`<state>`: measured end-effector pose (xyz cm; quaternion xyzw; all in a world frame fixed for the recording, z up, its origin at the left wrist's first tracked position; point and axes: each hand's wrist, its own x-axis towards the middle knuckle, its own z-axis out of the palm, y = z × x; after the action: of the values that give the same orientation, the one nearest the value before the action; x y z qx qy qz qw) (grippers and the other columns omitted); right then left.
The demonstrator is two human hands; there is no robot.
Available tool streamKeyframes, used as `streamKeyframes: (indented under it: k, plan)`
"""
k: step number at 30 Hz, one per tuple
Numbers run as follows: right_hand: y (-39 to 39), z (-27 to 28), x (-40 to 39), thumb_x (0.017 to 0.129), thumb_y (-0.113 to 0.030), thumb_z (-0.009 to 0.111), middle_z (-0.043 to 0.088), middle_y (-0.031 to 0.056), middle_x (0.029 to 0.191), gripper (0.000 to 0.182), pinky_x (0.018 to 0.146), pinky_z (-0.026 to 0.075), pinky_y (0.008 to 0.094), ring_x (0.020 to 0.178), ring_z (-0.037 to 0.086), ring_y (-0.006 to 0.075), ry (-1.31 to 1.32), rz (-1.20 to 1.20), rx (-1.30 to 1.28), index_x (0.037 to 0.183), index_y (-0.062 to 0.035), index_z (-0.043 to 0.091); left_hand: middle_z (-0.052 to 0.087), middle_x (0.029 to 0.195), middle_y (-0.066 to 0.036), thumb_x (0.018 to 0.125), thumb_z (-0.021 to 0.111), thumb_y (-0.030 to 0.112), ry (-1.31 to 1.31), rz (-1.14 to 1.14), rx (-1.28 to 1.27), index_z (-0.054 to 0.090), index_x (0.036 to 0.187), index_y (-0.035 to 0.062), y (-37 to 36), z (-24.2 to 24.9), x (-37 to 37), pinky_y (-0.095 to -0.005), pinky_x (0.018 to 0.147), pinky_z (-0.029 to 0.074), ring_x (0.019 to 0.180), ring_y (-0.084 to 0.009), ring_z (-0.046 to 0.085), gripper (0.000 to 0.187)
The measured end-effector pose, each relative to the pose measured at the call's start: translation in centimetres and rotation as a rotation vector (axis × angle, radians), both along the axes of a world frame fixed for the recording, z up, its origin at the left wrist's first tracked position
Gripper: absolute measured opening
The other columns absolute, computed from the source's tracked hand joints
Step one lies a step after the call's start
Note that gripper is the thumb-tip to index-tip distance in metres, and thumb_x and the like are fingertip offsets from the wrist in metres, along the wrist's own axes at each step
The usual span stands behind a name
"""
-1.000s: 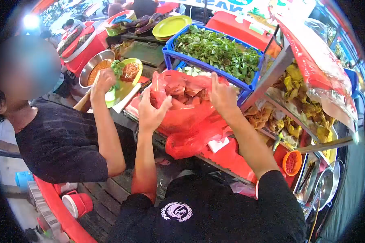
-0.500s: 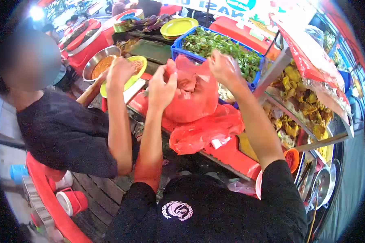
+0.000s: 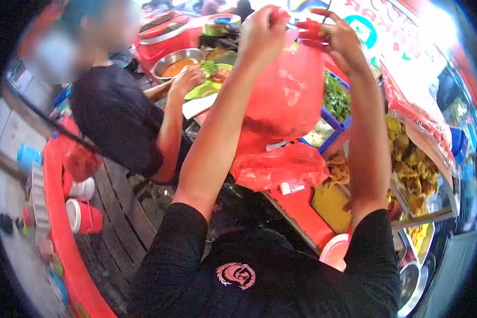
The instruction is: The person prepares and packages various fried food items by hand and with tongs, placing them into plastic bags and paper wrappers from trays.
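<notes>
Bag [image 3: 283, 95] filled, lifted off the table [image 3: 297, 209], hanging high. Left hand [image 3: 262, 34] and right hand [image 3: 336, 40] each pinch a handle with clenched fingers. Handles not yet tied.

I hold a red plastic bag [image 3: 283, 95] up by its two handles, one pinched in my left hand [image 3: 262, 29], the other in my right hand [image 3: 334, 34]. It is thin, glossy and half see-through, hanging straight down, bulging full at the bottom. It hangs clear above the crumpled pile of red bags [image 3: 278, 167], to the left of the blue crate of greens [image 3: 336, 103].
</notes>
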<state>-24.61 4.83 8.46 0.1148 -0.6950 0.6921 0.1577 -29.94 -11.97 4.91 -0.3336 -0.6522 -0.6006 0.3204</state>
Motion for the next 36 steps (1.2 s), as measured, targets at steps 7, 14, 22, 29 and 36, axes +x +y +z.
streamKeyframes:
  k: [7,14,22,29,36]
  plan:
    - [-2.4,1.0,10.1,0.082,0.006,0.047,0.063,0.0017,0.090,0.055,0.063,0.049,0.0192,0.073,0.058,0.0063,0.110,0.054,0.342,0.134,-0.0108,0.048,0.058,0.073,-0.014,0.086,0.062,0.018,0.289,0.087,0.012,0.058,0.092,0.0007,-3.1,1.4,12.5,-0.0374,0.062,0.045,0.066,-0.0287,0.059,0.019]
    - [-10.8,-4.7,16.3,0.080,0.011,0.059,0.053,0.0097,0.133,0.081,0.065,0.048,0.0195,0.080,0.064,0.0075,0.086,0.436,0.240,0.151,-0.0024,0.023,0.060,0.081,-0.018,0.083,0.061,0.011,-0.054,0.202,-0.148,0.054,0.099,0.0003,-10.3,-5.0,22.2,-0.0436,0.063,0.047,0.076,-0.0374,0.063,0.020]
    - [-24.5,-19.6,19.9,0.076,0.019,0.053,0.052,0.0125,0.135,0.080,0.086,0.051,0.0256,0.107,0.060,0.0137,-0.228,0.647,0.024,0.149,-0.0025,0.029,0.063,0.087,-0.017,0.082,0.060,0.012,-0.438,0.293,-0.543,0.057,0.101,0.0031,-23.9,-12.8,30.6,-0.0458,0.069,0.052,0.079,-0.0371,0.064,0.021]
    - [-40.7,-25.9,21.6,0.082,0.015,0.053,0.052,0.0134,0.135,0.066,0.104,0.044,0.0372,0.122,0.054,0.0233,-0.308,0.847,-0.298,0.144,-0.0023,0.036,0.065,0.092,-0.017,0.086,0.060,0.017,-0.539,0.601,-0.741,0.056,0.116,-0.0018,-35.4,-15.2,36.4,-0.0429,0.076,0.053,0.086,-0.0340,0.065,0.035]
    - [-57.0,-22.6,13.3,0.089,0.009,0.051,0.061,0.0193,0.127,0.053,0.048,0.050,0.0240,0.055,0.058,0.0092,-0.457,0.901,-0.573,0.139,-0.0074,0.043,0.067,0.094,-0.015,0.083,0.067,0.009,-0.577,0.935,-0.458,0.062,0.120,0.0038,-46.4,-10.9,41.2,-0.0346,0.077,0.053,0.084,-0.0270,0.068,0.038]
